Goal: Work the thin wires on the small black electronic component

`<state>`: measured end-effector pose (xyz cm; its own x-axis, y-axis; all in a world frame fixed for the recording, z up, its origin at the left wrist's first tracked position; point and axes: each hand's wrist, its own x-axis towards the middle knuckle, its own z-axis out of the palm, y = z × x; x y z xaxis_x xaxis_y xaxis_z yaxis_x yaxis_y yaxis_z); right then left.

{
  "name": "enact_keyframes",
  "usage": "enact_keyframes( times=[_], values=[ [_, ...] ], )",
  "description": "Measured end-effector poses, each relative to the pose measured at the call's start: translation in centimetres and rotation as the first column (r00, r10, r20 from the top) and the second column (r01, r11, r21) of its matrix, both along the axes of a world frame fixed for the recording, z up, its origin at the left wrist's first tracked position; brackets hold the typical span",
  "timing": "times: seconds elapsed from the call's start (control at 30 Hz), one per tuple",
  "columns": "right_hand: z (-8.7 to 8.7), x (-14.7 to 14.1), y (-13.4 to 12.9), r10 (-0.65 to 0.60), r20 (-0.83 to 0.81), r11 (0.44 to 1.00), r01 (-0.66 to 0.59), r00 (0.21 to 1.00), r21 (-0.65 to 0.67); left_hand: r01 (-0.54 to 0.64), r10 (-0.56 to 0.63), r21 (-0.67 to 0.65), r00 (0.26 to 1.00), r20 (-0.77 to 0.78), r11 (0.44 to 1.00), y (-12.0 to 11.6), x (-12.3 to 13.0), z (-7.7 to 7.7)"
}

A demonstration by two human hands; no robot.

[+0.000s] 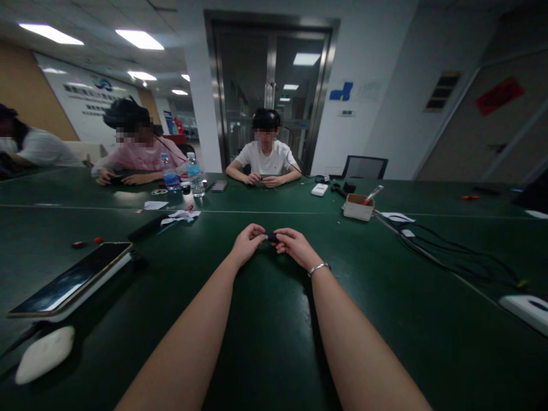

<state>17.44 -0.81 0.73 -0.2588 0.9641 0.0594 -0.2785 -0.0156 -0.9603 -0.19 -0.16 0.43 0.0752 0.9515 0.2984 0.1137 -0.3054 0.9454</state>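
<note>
My left hand (248, 242) and my right hand (296, 246) meet over the middle of the green table (265, 325). Between their fingertips lies a small black stick-like piece (271, 237) with a lighter grey end on the left. The left fingers pinch that lighter end, while the right thumb and fingers close on the black end. Its exact kind is too small to make out, and the fingers cover part of it. A silver bracelet (319, 269) circles my right wrist.
At left are a phone (75, 279) on a white block and a white rounded object (45, 354). Water bottles (196, 177) and crumpled paper (180, 216) stand farther off. A small box (358, 208) and black cables (454, 251) lie right. Several people wearing headgear sit across the table.
</note>
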Motion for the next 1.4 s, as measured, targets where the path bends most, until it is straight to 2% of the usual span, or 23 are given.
enact_keyframes(
  times=[0.23,0.4,0.53,0.73,1.2,1.4],
  values=[
    [0.15,-0.06,-0.19,-0.008,-0.006,1.000,0.008,1.000,-0.002,0.092,-0.092,-0.009,0.996,-0.001,0.996,0.02,-0.08,-0.03],
    [0.16,-0.02,-0.22,-0.026,-0.016,1.000,0.026,1.000,0.001,0.115,-0.115,-0.071,0.993,0.003,0.991,-0.16,-0.15,0.24],
    [0.19,0.01,-0.29,-0.026,-0.017,1.000,0.026,1.000,0.000,0.074,-0.076,-0.080,0.997,-0.016,0.994,-0.26,-0.08,0.33],
    [0.24,0.01,-0.33,-0.021,-0.014,1.000,0.021,1.000,0.010,0.028,-0.029,-0.023,0.999,-0.034,0.999,-0.28,-0.06,0.27],
    [0.03,-0.02,-0.19,-0.043,-0.022,0.999,0.043,0.999,0.001,0.036,-0.038,-0.045,0.998,-0.044,0.998,-0.47,-0.02,0.46],
    [0.09,-0.01,-0.16,-0.038,-0.017,0.999,0.038,0.999,-0.002,0.035,-0.036,-0.015,0.999,-0.033,0.999,-0.28,-0.14,0.17]
  ],
)
